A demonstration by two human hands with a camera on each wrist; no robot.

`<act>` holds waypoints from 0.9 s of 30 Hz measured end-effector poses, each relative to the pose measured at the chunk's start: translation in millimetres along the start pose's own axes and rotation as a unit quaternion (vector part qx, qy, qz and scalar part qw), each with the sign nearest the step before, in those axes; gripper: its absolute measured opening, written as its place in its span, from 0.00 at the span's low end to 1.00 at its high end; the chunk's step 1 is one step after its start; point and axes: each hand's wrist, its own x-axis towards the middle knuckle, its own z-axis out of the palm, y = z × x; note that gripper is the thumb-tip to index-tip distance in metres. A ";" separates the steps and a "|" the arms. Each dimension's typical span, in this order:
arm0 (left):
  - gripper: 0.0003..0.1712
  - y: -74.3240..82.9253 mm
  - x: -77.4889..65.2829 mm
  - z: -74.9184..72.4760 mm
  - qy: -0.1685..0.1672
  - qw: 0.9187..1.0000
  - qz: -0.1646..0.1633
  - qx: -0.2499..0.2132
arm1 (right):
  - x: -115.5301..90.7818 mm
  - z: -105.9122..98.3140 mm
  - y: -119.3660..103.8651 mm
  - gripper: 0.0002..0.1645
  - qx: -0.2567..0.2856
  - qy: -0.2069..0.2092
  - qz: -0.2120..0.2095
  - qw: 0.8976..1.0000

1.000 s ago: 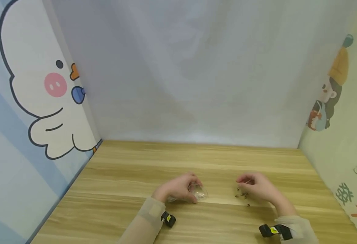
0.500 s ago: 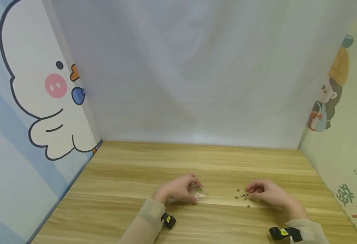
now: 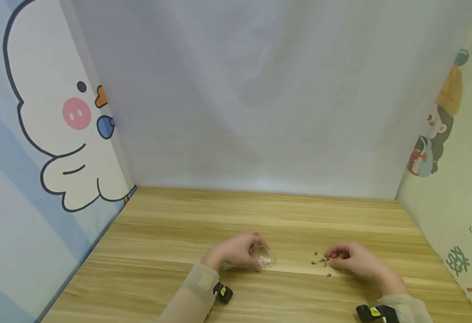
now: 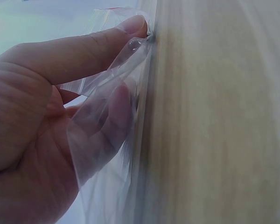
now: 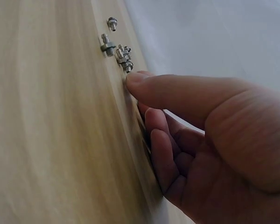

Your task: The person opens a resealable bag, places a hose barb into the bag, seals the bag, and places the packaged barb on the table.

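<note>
In the head view, my left hand point(image 3: 238, 251) holds a clear plastic zip bag point(image 3: 263, 255) low over the wooden table. The left wrist view shows the bag point(image 4: 98, 116) spread around my fingers, thumb at its edge. Several small metal fittings point(image 3: 321, 260) with hex collars lie scattered to the right of the bag. At the right side of this group, my right hand point(image 3: 355, 260) has its thumb and forefinger around one fitting. Up close in the right wrist view, that fitting point(image 5: 128, 66) touches the thumb tip, and its far end is hidden. The other fingers are curled.
The wooden table point(image 3: 203, 206) meets a pale grey curtain point(image 3: 260, 112) at the back. Printed side panels stand left point(image 3: 111, 157) and right point(image 3: 442, 211). A black wrist camera point(image 3: 223, 292) is strapped to the left forearm, another point(image 3: 377, 313) to the right.
My right hand has moved right, from over the fittings to their right side, and its fingertips have come down to one. My left hand stays in place with the bag.
</note>
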 end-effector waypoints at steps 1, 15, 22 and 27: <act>0.32 -0.1 0.1 0.0 0.000 1.000 0.000 0.001 | 0.0 0.1 -0.2 0.13 -0.002 0.001 -0.001 1.000; 0.31 1.1 -1.9 0.3 -0.003 1.000 0.007 0.012 | -0.3 4.9 2.7 0.10 -0.018 0.007 -0.011 1.000; 0.32 1.3 -0.9 0.0 0.002 1.000 0.005 0.002 | 0.4 4.6 0.0 0.09 -0.030 0.013 -0.010 0.999; 0.32 0.9 -0.6 -0.4 0.003 1.000 0.009 0.006 | 0.4 3.5 -2.3 0.08 -0.035 0.015 -0.012 0.999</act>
